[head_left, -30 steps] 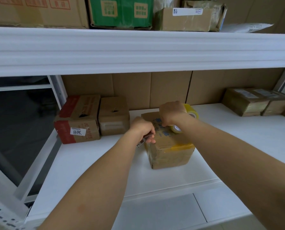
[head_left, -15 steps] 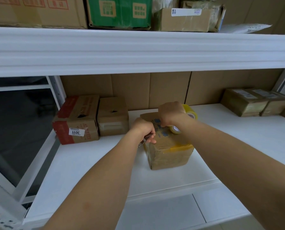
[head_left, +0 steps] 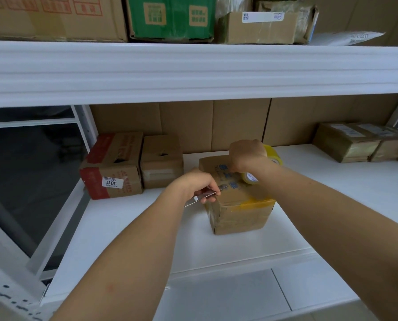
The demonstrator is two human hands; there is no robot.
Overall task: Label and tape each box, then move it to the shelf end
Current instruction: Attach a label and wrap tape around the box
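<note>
A brown box [head_left: 237, 206] is sitting on the white shelf [head_left: 128, 230], near the front edge and about in the middle. Yellow tape is showing along its top front edge.

The left hand [head_left: 196, 185] is curling its fingers around a thin silver cutter [head_left: 206, 195]. The cutter is lying slanted, and its tip is pointing at the top of the box, right at the near left edge. The fingers are staying just beside the box's left top corner.

The right hand [head_left: 246, 155] is reaching over the back of the box top. Its fingers are bent down and closed, pinching something against the box top, but what they are pinching is too small to see. A yellow roll of tape [head_left: 272, 156] is sitting just behind and under this hand, and the wrist is hiding part of it.

Two more boxes [head_left: 133, 163] are standing side by side at the left end of the shelf, well apart from the brown box. Some flat boxes [head_left: 355, 142] are resting at the far right.
</note>
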